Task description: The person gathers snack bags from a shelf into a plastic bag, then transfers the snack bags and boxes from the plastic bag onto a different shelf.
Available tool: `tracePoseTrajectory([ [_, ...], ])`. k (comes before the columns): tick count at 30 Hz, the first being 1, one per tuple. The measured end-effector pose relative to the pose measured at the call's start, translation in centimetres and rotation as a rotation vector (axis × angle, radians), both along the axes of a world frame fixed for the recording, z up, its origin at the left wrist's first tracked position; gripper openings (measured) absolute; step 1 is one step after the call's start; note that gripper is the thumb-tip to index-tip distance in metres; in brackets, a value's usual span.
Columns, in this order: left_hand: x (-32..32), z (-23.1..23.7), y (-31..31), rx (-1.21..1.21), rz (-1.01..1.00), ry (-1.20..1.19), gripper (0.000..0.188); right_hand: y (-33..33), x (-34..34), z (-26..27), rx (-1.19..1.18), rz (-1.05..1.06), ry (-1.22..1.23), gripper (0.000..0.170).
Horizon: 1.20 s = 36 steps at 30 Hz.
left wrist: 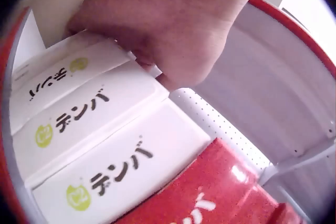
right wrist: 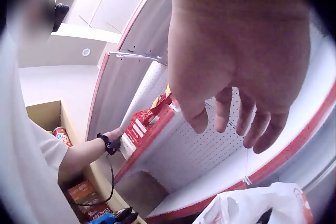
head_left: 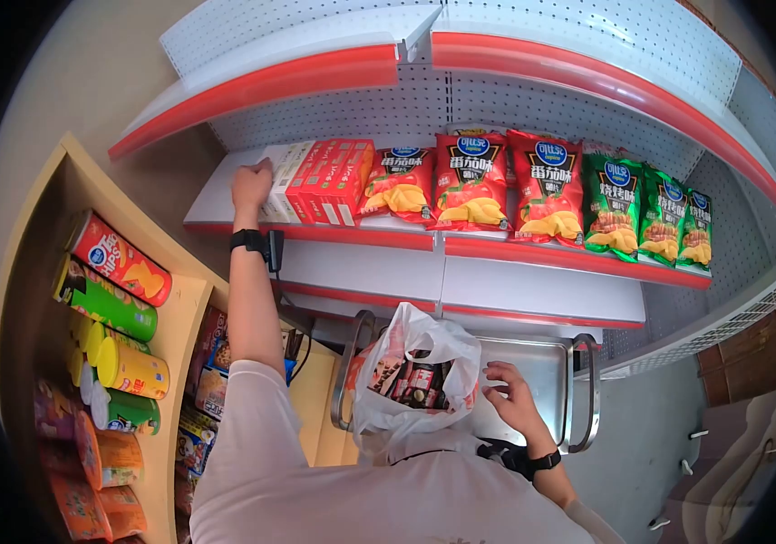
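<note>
My left hand (head_left: 251, 188) is at the left end of the middle shelf, its fingers curled round the end of a white box (left wrist: 58, 79). Two more white boxes (left wrist: 118, 166) with black lettering and a green mark lie against it in the left wrist view. Red boxes (head_left: 334, 181) adjoin them on the right. My right hand (head_left: 517, 403) hangs with loosely bent, spread fingers beside a white plastic bag (head_left: 379, 349), and nothing is in it. Dark-wrapped packets (head_left: 420, 381) fill the bag's open mouth.
Red chip bags (head_left: 470, 186) and green chip bags (head_left: 612, 204) stand along the shelf (head_left: 388, 236). Below is a metal cart (head_left: 533, 363) with upright handles, the plastic bag on its left part. A wooden rack (head_left: 190, 308) with chip cans (head_left: 130, 263) stands at left.
</note>
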<state>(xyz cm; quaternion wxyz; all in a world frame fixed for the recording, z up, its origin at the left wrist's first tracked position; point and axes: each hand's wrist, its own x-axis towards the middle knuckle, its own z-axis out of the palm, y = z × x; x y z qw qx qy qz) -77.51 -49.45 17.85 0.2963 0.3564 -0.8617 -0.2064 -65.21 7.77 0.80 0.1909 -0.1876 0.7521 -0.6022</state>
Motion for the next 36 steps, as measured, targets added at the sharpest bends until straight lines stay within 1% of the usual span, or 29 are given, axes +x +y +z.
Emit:
tracePoseTrajectory([
  [1, 0.0, -0.4, -0.3, 0.003, 0.002, 0.004, 0.044, -0.2, -0.1, 0.2, 0.003, 0.002, 0.004, 0.030],
  [3, 0.4, -0.7, -0.5, -0.090, -0.121, 0.056, 0.039, -0.7, -0.2, 0.6, 0.010, 0.036, 0.038, 0.029],
  [7, 0.7, -0.3, -0.4, -0.079, -0.126, 0.022, 0.039, -1.3, -0.3, 0.3, 0.016, 0.064, 0.010, 0.028],
  [9, 0.7, 0.5, 0.0, 0.010, -0.082, -0.114, 0.045, -1.3, -0.6, -0.5, 0.021, 0.127, 0.058, 0.027],
  [10, 0.0, 0.1, -1.3, -0.098, -0.046, -0.088, 0.049, -1.3, -0.8, -2.1, 0.027, 0.129, 0.033, 0.026],
  [11, -0.1, -1.2, -2.1, -0.200, -0.019, -0.070, 0.053, -1.4, -0.9, -2.1, 0.051, 0.134, -0.026, 0.027],
  [12, 1.7, 0.2, 1.5, -0.365, 0.096, -0.088, 0.058, -1.6, -1.1, -3.1, 0.092, 0.140, 0.000, 0.028],
  [13, 2.6, 0.3, 3.1, -0.487, 0.169, -0.015, 0.054, -1.7, -1.4, -4.3, 0.131, 0.147, 0.002, 0.028],
  [14, 4.3, 0.6, 4.9, -0.556, 0.026, 0.189, 0.047, -1.8, -1.6, -5.4, 0.166, 0.172, -0.027, 0.028],
  [15, 6.0, 0.5, 6.7, -0.619, -0.111, 0.407, 0.039, -2.1, -1.7, -6.6, 0.144, 0.189, -0.061, 0.029],
  [17, 10.7, -1.1, 15.7, -0.355, -0.266, 0.619, 0.023, -3.0, -1.4, -7.9, 0.175, 0.203, -0.078, 0.031],
  [18, 13.0, -3.3, 20.1, -0.225, -0.398, 0.701, 0.017, -3.5, -1.1, -8.6, 0.199, 0.248, -0.062, 0.031],
  [19, 14.7, -8.5, 22.5, -0.130, -0.530, 0.709, 0.013, -4.2, -1.1, -9.4, 0.220, 0.293, -0.040, 0.032],
  [20, 16.5, -10.5, 26.3, -0.252, -0.693, 0.572, 0.008, -5.0, -1.2, -10.5, 0.226, 0.294, -0.053, 0.032],
  [21, 17.8, -15.9, 28.9, 0.003, -0.826, 0.473, 0.008, -5.8, -1.2, -11.8, 0.278, 0.435, -0.071, 0.032],
  [22, 19.7, -20.8, 31.1, 0.480, -0.828, 0.090, 0.012, -6.5, -1.2, -13.3, 0.329, 0.581, -0.090, 0.032],
  [23, 20.8, -27.8, 31.7, 0.479, -0.893, 0.021, 0.025, -7.3, -1.2, -14.7, 0.337, 0.595, -0.105, 0.032],
  [24, 22.7, -35.1, 32.0, 0.535, -0.795, -0.228, 0.034, -8.3, -1.3, -16.2, 0.435, 0.668, -0.121, 0.041],
  [25, 24.7, -39.3, 31.9, 0.586, -0.690, -0.472, 0.044, -9.0, -1.4, -17.9, 0.531, 0.743, -0.132, 0.049],
  [26, 26.2, -39.1, 31.9, 0.599, -0.675, -0.472, 0.044, -9.2, -1.4, -20.5, 0.537, 0.760, -0.138, 0.049],
  [27, 27.4, -38.2, 32.1, 0.642, -0.654, -0.619, 0.054, -9.2, -1.3, -23.5, 0.573, 0.522, 0.127, 0.057],
  [28, 28.3, -37.2, 32.2, 0.684, -0.634, -0.764, 0.066, -9.1, -1.8, -25.2, 0.595, 0.276, 0.391, 0.065],
  [29, 29.0, -36.5, 32.5, 0.701, -0.624, -0.760, 0.066, -9.3, -4.1, -22.6, 0.582, 0.311, 0.320, 0.079],
  [30, 29.7, -35.6, 32.6, 0.736, -0.597, -0.832, 0.076, -9.3, -5.9, -24.0, 0.417, 0.201, 0.330, 0.072],
  [31, 30.1, -34.6, 32.6, 0.766, -0.572, -0.906, 0.086, -9.9, -8.3, -23.5, 0.354, 0.207, 0.217, 0.073],
  [32, 29.9, -33.0, 32.9, 0.703, -0.570, -0.927, 0.096, -10.2, -8.8, -20.1, 0.288, 0.118, 0.022, 0.075],
  [33, 29.7, -34.0, 32.9, 0.704, -0.572, -0.926, 0.096, -10.3, -10.2, -20.2, 0.358, 0.105, 0.606, 0.084],
  [35, 28.7, -37.4, 33.0, 0.131, -0.565, -0.562, 0.104, -10.6, -9.5, -15.8, 0.167, -0.012, 0.231, 0.077],
  [36, 27.0, -36.4, 32.8, 0.136, -0.568, -0.552, 0.104, -10.4, -8.7, -14.3, 0.175, -0.012, 0.239, 0.077],
])
